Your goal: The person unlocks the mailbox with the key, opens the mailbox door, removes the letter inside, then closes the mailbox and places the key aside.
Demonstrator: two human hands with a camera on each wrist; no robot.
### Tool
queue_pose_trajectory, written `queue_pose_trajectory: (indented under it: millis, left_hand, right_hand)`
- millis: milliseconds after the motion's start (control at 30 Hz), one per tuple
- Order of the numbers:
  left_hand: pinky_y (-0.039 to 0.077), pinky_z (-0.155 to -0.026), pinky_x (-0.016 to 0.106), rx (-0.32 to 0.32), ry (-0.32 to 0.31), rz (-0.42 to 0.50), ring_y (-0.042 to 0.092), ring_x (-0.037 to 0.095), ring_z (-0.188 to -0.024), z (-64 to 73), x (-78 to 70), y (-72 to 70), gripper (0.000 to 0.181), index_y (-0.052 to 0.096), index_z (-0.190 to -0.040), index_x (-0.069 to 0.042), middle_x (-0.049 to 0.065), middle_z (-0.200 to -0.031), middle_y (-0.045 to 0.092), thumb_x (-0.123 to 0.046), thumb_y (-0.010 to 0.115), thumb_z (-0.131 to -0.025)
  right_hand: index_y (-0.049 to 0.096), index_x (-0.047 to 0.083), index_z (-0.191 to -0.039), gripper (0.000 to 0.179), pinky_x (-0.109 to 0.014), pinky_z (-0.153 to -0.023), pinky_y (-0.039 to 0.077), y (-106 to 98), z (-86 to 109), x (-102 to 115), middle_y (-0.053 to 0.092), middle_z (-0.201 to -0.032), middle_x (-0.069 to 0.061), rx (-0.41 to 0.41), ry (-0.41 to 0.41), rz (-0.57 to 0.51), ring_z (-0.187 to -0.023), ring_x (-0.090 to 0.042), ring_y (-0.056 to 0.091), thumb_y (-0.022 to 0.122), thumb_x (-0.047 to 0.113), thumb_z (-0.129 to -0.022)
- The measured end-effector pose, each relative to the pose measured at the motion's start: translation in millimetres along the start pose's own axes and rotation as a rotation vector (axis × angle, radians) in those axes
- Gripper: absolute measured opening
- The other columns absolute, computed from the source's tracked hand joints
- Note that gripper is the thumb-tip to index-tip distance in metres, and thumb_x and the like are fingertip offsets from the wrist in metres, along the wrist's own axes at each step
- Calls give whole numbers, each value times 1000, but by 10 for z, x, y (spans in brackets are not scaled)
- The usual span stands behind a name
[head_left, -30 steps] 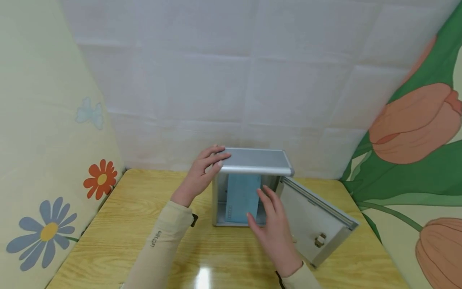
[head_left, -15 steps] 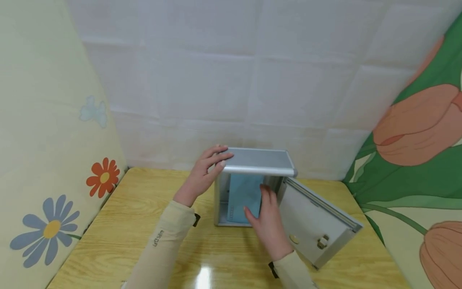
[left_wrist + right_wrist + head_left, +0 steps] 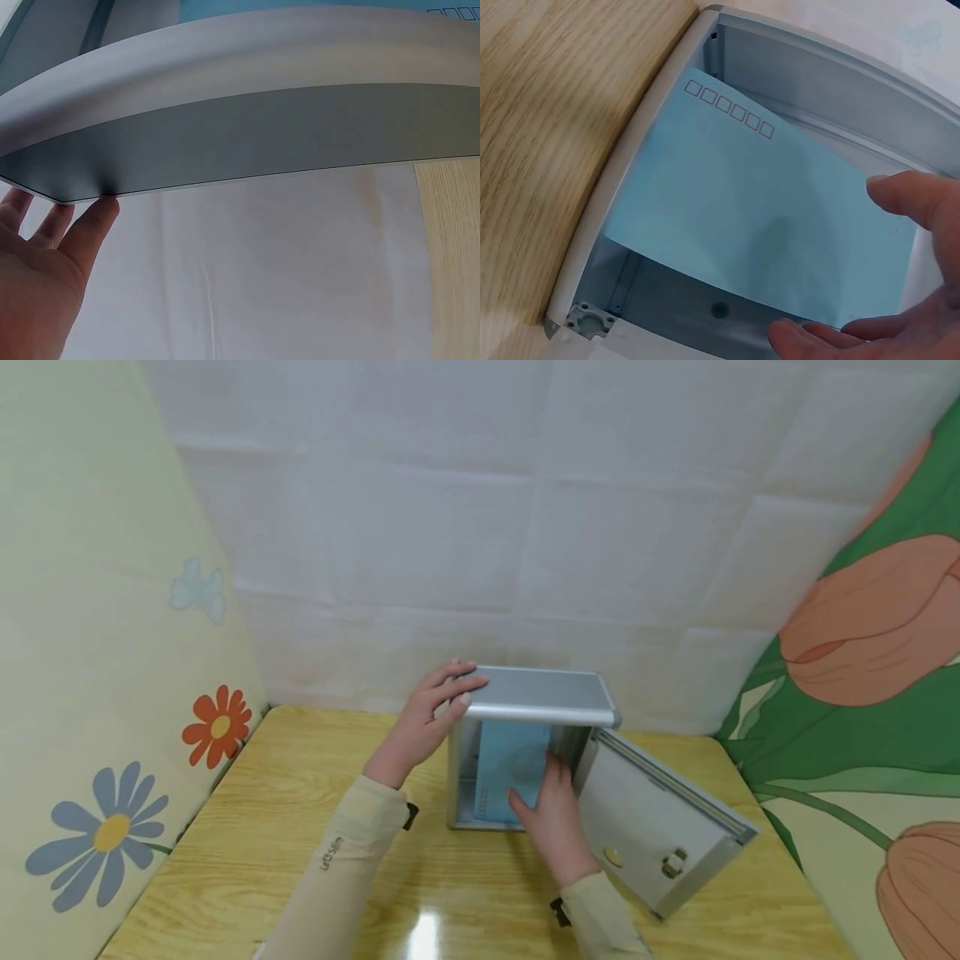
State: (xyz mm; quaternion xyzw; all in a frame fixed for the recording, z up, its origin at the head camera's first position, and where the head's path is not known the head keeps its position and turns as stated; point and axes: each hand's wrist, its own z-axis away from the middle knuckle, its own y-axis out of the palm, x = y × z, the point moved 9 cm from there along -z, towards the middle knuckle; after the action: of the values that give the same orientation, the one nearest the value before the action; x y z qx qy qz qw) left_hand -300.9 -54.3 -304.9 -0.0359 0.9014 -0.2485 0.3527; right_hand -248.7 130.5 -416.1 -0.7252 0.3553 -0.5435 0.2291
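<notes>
A silver metal box [image 3: 540, 689] stands on the table with its hinged door [image 3: 637, 818] swung out to the right. Inside leans a light blue envelope [image 3: 510, 760], printed with a row of small red squares, as the right wrist view shows. My left hand [image 3: 431, 718] rests on the box's top left corner, fingers extended over the top. My right hand [image 3: 555, 818] reaches into the opening at the envelope's right edge. Its thumb [image 3: 889, 191] is over the envelope's face, and the other fingertips [image 3: 791, 337] lie by the edge, spread apart from the thumb.
A brass lock [image 3: 672, 862] is fixed to the door's inner face. The wooden table [image 3: 330, 752] extends around the box. Behind it hangs a white sheet [image 3: 420, 543], with flower-printed panels [image 3: 105, 677] at both sides.
My right hand has moved forward and slightly left, into the box opening and up to the envelope's right edge. My left hand has stayed on the box's top corner.
</notes>
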Motion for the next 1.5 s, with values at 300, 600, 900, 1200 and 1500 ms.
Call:
queue_pose_trajectory:
  millis: [300, 600, 900, 1200, 1500]
  left_hand:
    - [24, -110, 49, -6, 0, 12, 19, 30, -142, -9, -42, 17, 34, 58, -134, -12, 9, -147, 39, -18, 51, -101]
    - [24, -110, 52, 7, -20, 46, 19, 39, -140, -33, -409, -46, 33, 57, -129, 5, 25, -143, 39, 0, 50, -97]
    - [23, -110, 51, 15, -39, 49, 19, 34, -141, -34, -418, -54, 33, 57, -130, 5, 24, -143, 39, -2, 50, -98]
    - [23, -110, 51, 15, -43, 45, 18, 33, -141, -28, -411, -65, 34, 57, -130, 3, 23, -143, 39, 1, 49, -98]
    - [22, -111, 50, 10, -27, 41, 19, 36, -141, -19, -339, -59, 33, 57, -131, 2, 21, -144, 39, -4, 49, -100]
  right_hand:
    - [25, -14, -142, 87, -53, -94, 44, 85, -66, -127, 36, -134, -37, -10, 34, -14, -117, -48, 46, 76, 23, -82]
    - [28, -11, -142, 80, -55, -95, 42, 141, -131, -209, 38, -136, -35, -42, 45, -123, -121, -47, 44, 74, 17, -83]
    - [42, -7, -130, 61, -42, -64, 47, 127, -174, -209, 57, -90, -17, -100, 16, -190, -79, -30, 56, 74, 10, -81]
    - [54, -3, -109, 34, -40, -70, 51, 191, -190, -244, 60, -93, -16, -46, 55, -325, -82, -27, 60, 73, 6, -82]
    - [60, -3, -105, 23, -41, -75, 54, 251, -181, -254, 64, -98, -16, 10, 66, -377, -89, -30, 63, 69, 3, -85]
